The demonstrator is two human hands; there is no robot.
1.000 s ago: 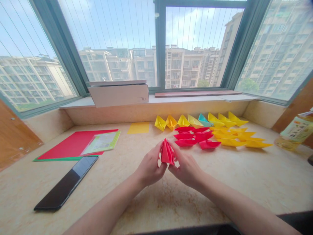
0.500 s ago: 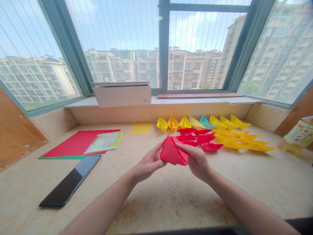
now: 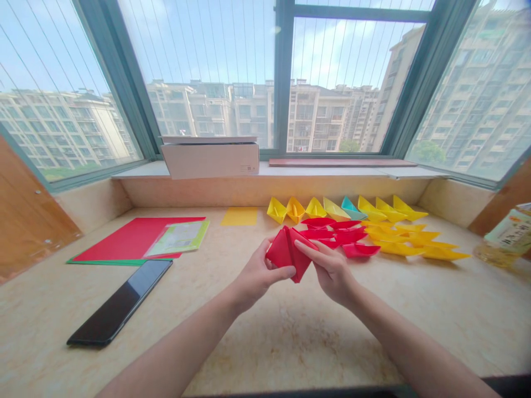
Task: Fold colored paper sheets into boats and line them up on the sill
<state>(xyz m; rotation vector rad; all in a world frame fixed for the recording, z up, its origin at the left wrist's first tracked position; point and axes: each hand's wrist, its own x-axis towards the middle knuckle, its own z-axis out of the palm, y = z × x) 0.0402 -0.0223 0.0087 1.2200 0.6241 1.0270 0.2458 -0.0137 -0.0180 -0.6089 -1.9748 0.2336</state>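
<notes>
A piece of folded red paper (image 3: 282,251) is held up between both hands above the countertop. It has a diamond-like outline with a crease or slit running down its middle. My left hand (image 3: 255,276) grips its left side, the thumb lying across the lower front. My right hand (image 3: 332,271) pinches the right side, with fingers resting on the front face. The fingers behind the paper are partly hidden. Just beyond my right hand lie several red paper boats (image 3: 360,250), with several yellow paper boats (image 3: 398,247) to their right.
Along the back stands a row of yellow boats (image 3: 276,210) with one blue boat (image 3: 352,208) among them. A yellow sheet (image 3: 239,216), red sheets (image 3: 120,237), a clear packet (image 3: 178,239) and a phone (image 3: 120,304) lie leftward. A bottle (image 3: 508,235) stands at right; a white box (image 3: 211,160) rests on the sill.
The red paper has turned in my hands, from a triangular face to a diamond with a central line. My left thumb has come onto its front. The view has shifted slightly.
</notes>
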